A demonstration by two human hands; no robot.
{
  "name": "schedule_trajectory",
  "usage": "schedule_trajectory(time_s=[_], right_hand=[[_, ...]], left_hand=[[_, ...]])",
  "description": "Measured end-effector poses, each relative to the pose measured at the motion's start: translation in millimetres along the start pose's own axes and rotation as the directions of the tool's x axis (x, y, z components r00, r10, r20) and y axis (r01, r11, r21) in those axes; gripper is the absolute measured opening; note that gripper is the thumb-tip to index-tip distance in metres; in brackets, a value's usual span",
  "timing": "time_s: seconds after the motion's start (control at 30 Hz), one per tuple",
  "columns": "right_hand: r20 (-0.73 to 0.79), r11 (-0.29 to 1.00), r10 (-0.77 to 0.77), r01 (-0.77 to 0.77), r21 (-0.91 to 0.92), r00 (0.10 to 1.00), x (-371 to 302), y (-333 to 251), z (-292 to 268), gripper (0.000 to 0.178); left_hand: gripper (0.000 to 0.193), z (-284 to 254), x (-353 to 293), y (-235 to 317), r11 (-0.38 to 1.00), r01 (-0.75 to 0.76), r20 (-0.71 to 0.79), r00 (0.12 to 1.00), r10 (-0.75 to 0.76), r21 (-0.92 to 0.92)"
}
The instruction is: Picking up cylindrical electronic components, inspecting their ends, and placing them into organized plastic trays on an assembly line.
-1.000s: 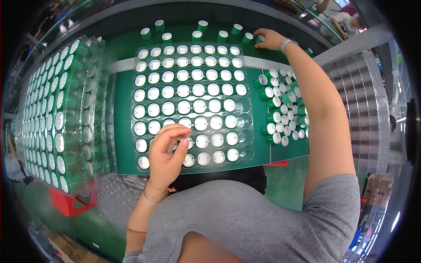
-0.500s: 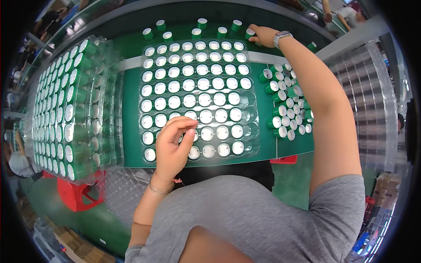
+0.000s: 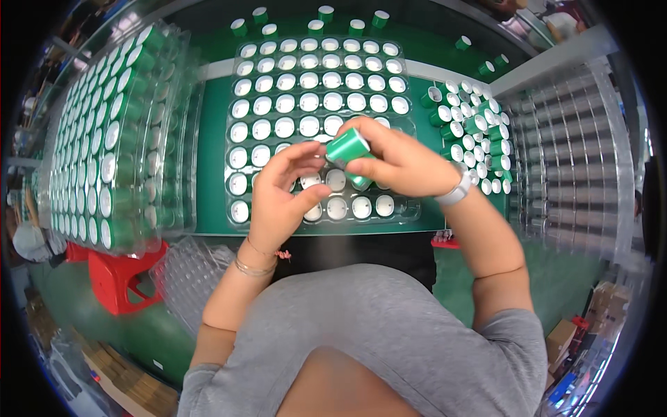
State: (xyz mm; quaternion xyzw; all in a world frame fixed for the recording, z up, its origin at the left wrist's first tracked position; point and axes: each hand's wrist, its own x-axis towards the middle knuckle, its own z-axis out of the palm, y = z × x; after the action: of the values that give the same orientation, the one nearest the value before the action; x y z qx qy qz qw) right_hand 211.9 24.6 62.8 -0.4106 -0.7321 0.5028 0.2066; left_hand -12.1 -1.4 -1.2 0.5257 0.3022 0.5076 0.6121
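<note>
My right hand [image 3: 406, 163] grips a small green cylinder with a white end [image 3: 349, 146], tilted on its side above the tray. More green shows under the right thumb, and I cannot tell if it is a second cylinder in the hand. Fingers curled but apart from the thumb, my left hand [image 3: 281, 182] is open just left of the held cylinder. Its fingertips come close to the cylinder; contact is unclear. Below both hands lies a clear plastic tray [image 3: 410, 208] with rows of upright white-topped green cylinders [image 3: 285, 126], partly hidden by the hands.
Stacked clear trays of cylinders [image 3: 83, 153] stand at the left. Loose cylinders [image 3: 476, 125] crowd together on the right, beside a stack of clear trays [image 3: 570, 160]. Several single cylinders [image 3: 316, 26] stand behind the tray. A red stool [image 3: 114, 278] is at lower left.
My right hand has come back from the far row to above the tray, bringing the green cylinder. My left hand has opened wider near it. The whole view has shifted slightly.
</note>
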Motion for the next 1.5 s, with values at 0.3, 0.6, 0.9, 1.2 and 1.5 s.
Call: schedule_trajectory(time_s=[0.3,0.6,0.9,1.2,1.5], right_hand=[[-0.140,0.984,-0.106,0.124,0.128,0.984,-2,23,38,0.035],[-0.494,0.833,-0.029,0.294,0.468,0.869,-27,43,45,0.023],[-0.454,0.829,-0.158,0.368,0.421,0.877,-28,48,47,0.034],[-0.456,0.941,-0.321,0.335,-0.051,0.830,-29,41,42,0.037],[-0.339,0.958,-0.276,0.228,-0.176,0.899,-29,31,53,0.047]], left_hand=[[0.044,2,-3,3,0.998,0.062,0.010,0.998,-0.062,-0.018],[0.042,10,0,6,0.991,0.018,-0.036,0.999,-0.013,0.134],[0.042,9,2,3,0.973,-0.006,0.004,1.000,0.005,0.229],[0.044,6,-1,9,0.989,0.108,-0.053,0.993,-0.103,0.100],[0.045,0,2,4,0.992,0.128,0.075,0.989,-0.127,-0.016]])
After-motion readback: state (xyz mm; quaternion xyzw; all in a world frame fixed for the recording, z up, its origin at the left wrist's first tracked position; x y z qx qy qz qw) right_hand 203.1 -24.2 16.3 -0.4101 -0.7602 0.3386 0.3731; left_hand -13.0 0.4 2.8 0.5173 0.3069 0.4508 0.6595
